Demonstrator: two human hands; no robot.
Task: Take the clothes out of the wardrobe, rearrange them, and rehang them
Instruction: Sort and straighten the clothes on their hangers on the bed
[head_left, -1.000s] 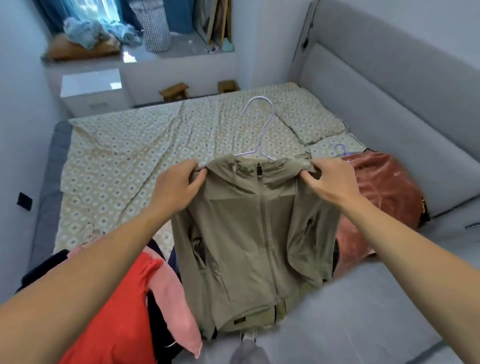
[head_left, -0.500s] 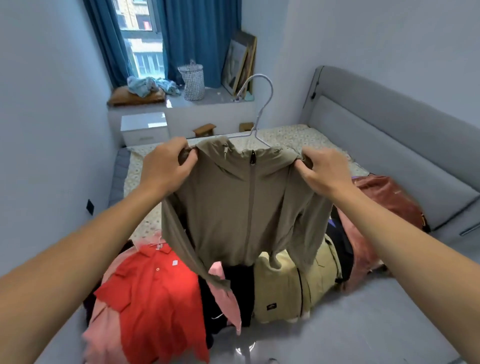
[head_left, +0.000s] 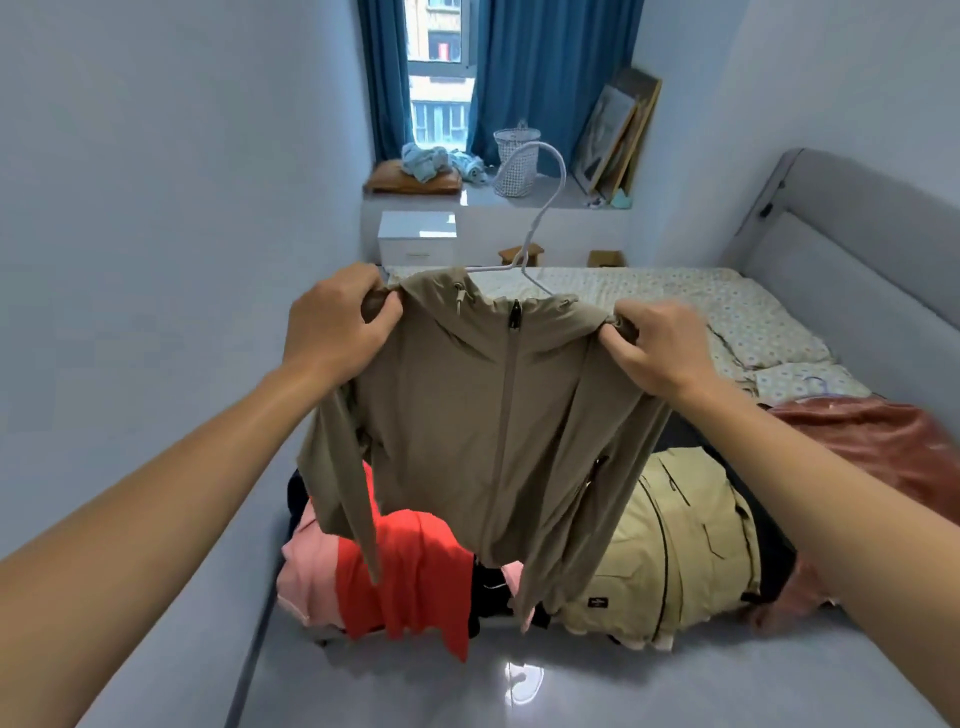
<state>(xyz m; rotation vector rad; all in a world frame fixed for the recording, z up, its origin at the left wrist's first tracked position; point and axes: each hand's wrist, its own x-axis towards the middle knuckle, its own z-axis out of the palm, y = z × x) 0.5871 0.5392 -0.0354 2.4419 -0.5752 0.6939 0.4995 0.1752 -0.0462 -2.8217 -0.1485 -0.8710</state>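
An olive zip jacket hangs in the air in front of me on a thin white hanger, whose hook sticks up above the collar. My left hand grips the jacket's left shoulder. My right hand grips its right shoulder. Both sleeves dangle freely. Below it, at the foot of the bed, lies a pile of clothes: a red shirt, a pink garment, a beige jacket and a rust-brown garment. No wardrobe is in view.
The bed with a patterned sheet stretches ahead, its grey headboard on the right. A white wall runs close on the left. At the far end stand a white nightstand, a window sill with a basket, frames and blue curtains.
Both hands have lifted the olive jacket up off the pile, so it now hangs clear of the bed. My view has tilted up toward the window.
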